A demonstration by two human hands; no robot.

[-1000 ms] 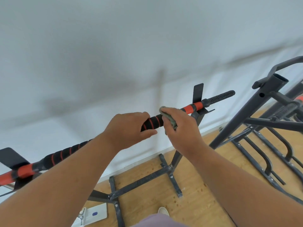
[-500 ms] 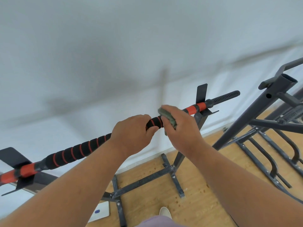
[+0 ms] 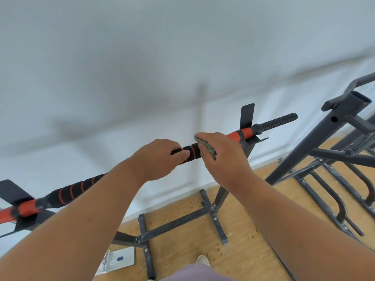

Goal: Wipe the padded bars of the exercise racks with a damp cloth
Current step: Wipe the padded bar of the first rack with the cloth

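Note:
A long bar with black foam padding ringed in red [image 3: 71, 190] runs from lower left to upper right across a dark metal rack [image 3: 176, 222]. My left hand [image 3: 160, 159] grips the padding near the middle of the bar. Just to its right, my right hand [image 3: 225, 155] wraps a grey-green cloth [image 3: 206, 147] around the bar. The cloth shows only at the edge of my palm. Beyond my right hand the bar turns orange [image 3: 240, 133], then ends in a black ribbed grip [image 3: 278, 120].
A second dark metal rack [image 3: 332, 138] with a ribbed handle stands at the right. A white wall lies behind the bar. Below is a wooden floor [image 3: 243, 246] with a white packet [image 3: 119, 260] and the tip of a shoe [image 3: 203, 260].
Both hands stay close together on the bar. More striped padding shows at the left than one second ago. The view has shifted slightly.

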